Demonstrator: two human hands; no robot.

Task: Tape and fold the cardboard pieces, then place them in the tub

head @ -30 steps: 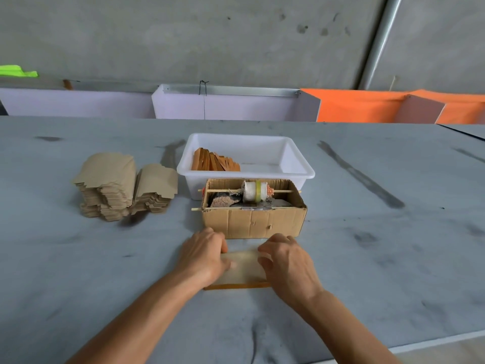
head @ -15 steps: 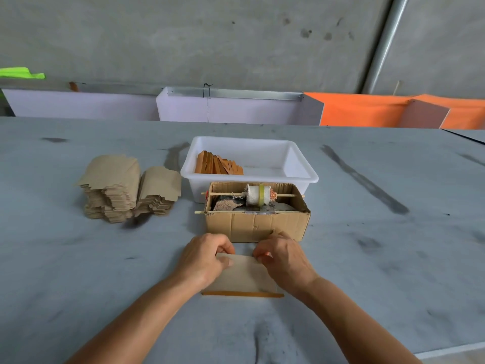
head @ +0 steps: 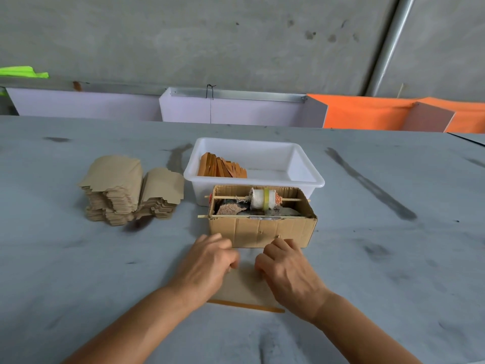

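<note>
With the spare stack [head: 126, 190] off to my left on the bench [head: 78, 271], my left hand [head: 207, 266] and right hand [head: 286, 269] curl their fingers onto the cardboard piece [head: 244, 287] before the tub [head: 254, 164]; uneven pressure could skew the fold.

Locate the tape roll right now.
Head view, centre: the tape roll sits on a wooden stick across the open cardboard box, in front of the white tub, beyond both hands.
</note>
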